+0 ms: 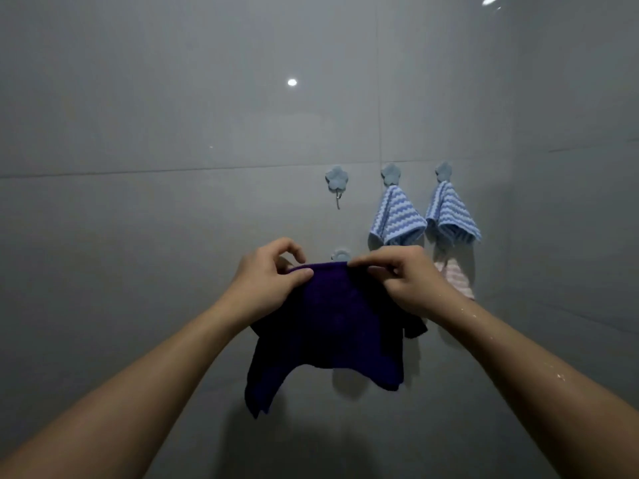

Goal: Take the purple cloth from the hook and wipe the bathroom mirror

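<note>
The purple cloth (328, 326) hangs in front of a grey tiled wall, held up by its top edge. My left hand (268, 283) pinches the left part of that edge between thumb and fingers. My right hand (403, 280) pinches the right part. Just behind the cloth's top edge a blue flower-shaped hook (340, 254) peeks out on the wall; whether the cloth still hangs on it I cannot tell. The cloth's lower corners droop below my wrists. No mirror is in view.
Above, an empty flower hook (336, 181) sits on the wall. Two blue-and-white striped cloths (396, 217) (451, 219) hang from hooks to its right. A pink striped cloth (454, 278) hangs behind my right wrist. A wall corner runs down at the right.
</note>
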`<move>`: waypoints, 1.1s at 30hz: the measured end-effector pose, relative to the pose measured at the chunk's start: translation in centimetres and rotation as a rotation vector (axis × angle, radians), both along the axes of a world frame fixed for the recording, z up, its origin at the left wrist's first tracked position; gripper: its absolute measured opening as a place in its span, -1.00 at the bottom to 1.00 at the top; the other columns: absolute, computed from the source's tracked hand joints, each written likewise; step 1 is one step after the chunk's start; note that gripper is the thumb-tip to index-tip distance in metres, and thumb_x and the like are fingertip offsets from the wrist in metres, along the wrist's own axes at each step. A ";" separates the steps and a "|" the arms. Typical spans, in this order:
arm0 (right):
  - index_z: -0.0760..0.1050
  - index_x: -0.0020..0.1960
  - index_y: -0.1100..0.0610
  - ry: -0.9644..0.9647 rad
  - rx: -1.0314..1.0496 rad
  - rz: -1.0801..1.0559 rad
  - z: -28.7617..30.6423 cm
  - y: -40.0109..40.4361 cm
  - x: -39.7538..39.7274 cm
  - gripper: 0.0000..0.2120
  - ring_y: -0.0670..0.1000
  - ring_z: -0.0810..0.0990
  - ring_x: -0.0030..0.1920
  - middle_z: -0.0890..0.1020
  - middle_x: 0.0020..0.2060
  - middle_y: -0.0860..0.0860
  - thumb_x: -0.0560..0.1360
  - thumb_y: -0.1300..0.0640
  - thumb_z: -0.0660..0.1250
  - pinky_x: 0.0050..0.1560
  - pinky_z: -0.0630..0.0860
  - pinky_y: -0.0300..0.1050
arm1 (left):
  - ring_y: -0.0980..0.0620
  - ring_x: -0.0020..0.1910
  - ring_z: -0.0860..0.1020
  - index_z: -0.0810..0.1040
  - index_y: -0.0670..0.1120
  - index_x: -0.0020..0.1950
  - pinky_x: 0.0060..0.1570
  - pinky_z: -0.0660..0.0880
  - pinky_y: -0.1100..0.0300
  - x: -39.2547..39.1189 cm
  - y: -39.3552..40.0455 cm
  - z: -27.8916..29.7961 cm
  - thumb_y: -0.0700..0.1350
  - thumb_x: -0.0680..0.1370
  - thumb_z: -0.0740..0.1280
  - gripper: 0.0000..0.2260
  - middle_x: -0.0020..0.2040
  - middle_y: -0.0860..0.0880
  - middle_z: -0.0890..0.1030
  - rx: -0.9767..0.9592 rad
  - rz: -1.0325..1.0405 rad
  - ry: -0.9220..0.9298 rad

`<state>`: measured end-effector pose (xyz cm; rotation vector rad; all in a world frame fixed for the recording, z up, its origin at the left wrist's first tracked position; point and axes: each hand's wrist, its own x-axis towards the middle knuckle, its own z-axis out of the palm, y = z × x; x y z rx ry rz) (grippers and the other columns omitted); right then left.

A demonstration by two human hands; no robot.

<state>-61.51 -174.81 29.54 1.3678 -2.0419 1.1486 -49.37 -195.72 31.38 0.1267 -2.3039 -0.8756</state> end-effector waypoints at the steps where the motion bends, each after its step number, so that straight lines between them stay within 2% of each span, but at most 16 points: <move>1: 0.71 0.15 0.13 0.119 0.039 -0.054 0.8 -0.7 -1.1 -0.59 -0.11 0.66 -0.05 0.72 -0.04 0.02 0.47 0.48 0.31 0.03 0.55 -0.36 | -0.06 -0.23 0.64 0.51 0.04 -0.10 -0.22 0.54 0.10 -1.0 -0.6 0.7 -0.03 0.48 0.47 -0.86 -0.25 0.00 0.70 -0.085 0.020 0.038; 3: 0.67 0.23 0.06 0.312 0.156 -0.181 2.6 -2.0 -3.0 -0.52 0.15 0.68 -0.09 0.71 -0.06 0.12 0.42 0.42 0.31 -0.06 0.62 -0.03 | -0.04 -0.24 0.60 0.46 0.04 -0.09 -0.19 0.50 0.12 -3.2 -1.7 2.2 -0.04 0.49 0.45 -0.84 -0.21 0.05 0.68 -0.299 0.063 0.141; 4: 0.66 0.25 0.02 0.383 0.173 -0.244 3.6 -2.5 -3.8 -0.52 0.22 0.67 -0.12 0.69 -0.07 0.14 0.42 0.37 0.31 -0.11 0.62 0.06 | -0.07 -0.21 0.60 0.49 0.03 -0.07 -0.16 0.49 0.12 -4.3 -2.0 2.9 -0.07 0.49 0.44 -0.86 -0.18 0.02 0.68 -0.396 0.069 0.200; 8: 0.68 0.20 -0.04 0.567 0.046 -0.351 7.1 -4.1 -7.6 -0.54 0.27 0.66 -0.25 0.67 -0.14 0.15 0.40 0.25 0.24 -0.27 0.60 0.06 | -0.21 -0.13 0.61 0.61 -0.03 0.03 -0.16 0.51 0.02 -8.1 -2.5 5.9 -0.14 0.49 0.34 -0.86 -0.14 -0.10 0.68 -0.702 0.100 0.376; 12: 0.68 0.19 -0.07 0.568 -0.047 -0.379 10.1 -5.6 -11.2 -0.58 0.28 0.64 -0.22 0.67 -0.14 0.17 0.45 0.26 0.29 -0.25 0.50 -0.02 | -0.23 -0.12 0.61 0.66 -0.04 0.05 -0.17 0.52 -0.01 -11.4 -2.7 9.4 -0.14 0.51 0.32 -0.83 -0.11 -0.14 0.68 -0.782 0.217 0.496; 14: 0.67 0.22 -0.09 0.500 -0.013 -0.404 10.5 -6.5 -13.1 -0.57 0.28 0.63 -0.15 0.67 -0.10 0.16 0.47 0.29 0.35 -0.22 0.43 -0.06 | -0.23 -0.09 0.61 0.67 -0.05 0.05 -0.15 0.52 -0.01 -13.2 -2.4 9.8 -0.13 0.52 0.32 -0.83 -0.07 -0.14 0.68 -0.762 0.264 0.448; 17: 0.64 0.26 -0.10 0.342 0.035 -0.361 8.2 -7.3 -15.4 -0.48 0.27 0.64 0.00 0.70 -0.02 0.17 0.41 0.32 0.33 -0.08 0.56 0.03 | -0.23 -0.10 0.59 0.65 -0.06 0.04 -0.18 0.50 -0.01 -15.8 -1.7 7.6 -0.10 0.55 0.28 -0.83 -0.04 -0.12 0.62 -0.722 0.353 0.331; 20: 0.66 0.22 -0.05 0.200 -0.103 -0.186 4.8 -7.6 -15.6 -0.60 0.21 0.68 0.06 0.75 0.02 0.13 0.44 0.20 0.33 0.03 0.60 0.08 | -0.26 -0.16 0.58 0.64 -0.08 0.02 -0.22 0.52 -0.05 -17.0 -0.8 4.2 -0.02 0.56 0.23 -0.77 -0.06 -0.14 0.61 -0.664 0.437 0.354; 22: 0.69 0.17 -0.01 0.120 -0.178 -0.096 4.0 -8.0 -15.1 -0.70 0.16 0.70 0.07 0.76 -0.01 0.08 0.47 0.16 0.36 0.03 0.60 0.08 | -0.24 -0.09 0.60 0.66 -0.04 0.04 -0.14 0.52 -0.02 -17.5 0.2 2.9 -0.03 0.56 0.25 -0.79 -0.04 -0.13 0.66 -0.501 0.424 0.374; 25: 0.67 0.19 -0.03 0.010 -0.186 0.014 4.0 -8.2 -15.2 -0.72 0.07 0.70 0.10 0.76 0.02 0.01 0.51 0.09 0.34 0.10 0.60 0.05 | -0.14 0.05 0.63 0.68 0.02 0.09 0.00 0.53 0.03 -17.8 1.2 2.8 -0.07 0.56 0.27 -0.79 0.03 -0.06 0.72 -0.239 0.385 0.330; 29: 0.57 0.34 -0.07 -0.046 -0.066 0.126 4.4 -6.8 -15.6 -0.67 0.01 0.64 0.19 0.70 0.18 -0.04 0.60 0.12 0.29 0.25 0.54 -0.01 | -0.08 0.09 0.64 0.59 0.20 0.24 0.07 0.55 0.01 -16.4 1.7 3.3 0.08 0.57 0.24 -0.72 0.10 0.04 0.72 -0.257 0.433 0.162; 31: 0.54 0.38 -0.04 -0.012 -0.074 0.142 3.0 -3.8 -15.3 -0.65 -0.03 0.64 0.12 0.68 0.13 -0.04 0.60 0.10 0.34 0.20 0.56 -0.05 | -0.05 0.05 0.65 0.58 0.23 0.26 0.03 0.57 0.04 -14.2 1.3 1.7 0.18 0.56 0.25 -0.71 0.07 0.07 0.72 -0.296 0.508 0.020; 33: 0.60 0.29 -0.05 0.045 -0.239 0.121 0.5 0.5 -15.8 -0.70 -0.17 0.64 0.01 0.68 0.02 -0.13 0.56 0.05 0.41 0.05 0.59 -0.15 | -0.01 -0.04 0.67 0.65 0.22 0.11 -0.05 0.57 0.09 -11.1 1.3 -1.3 0.21 0.53 0.30 -0.77 -0.03 0.09 0.73 -0.239 0.608 0.046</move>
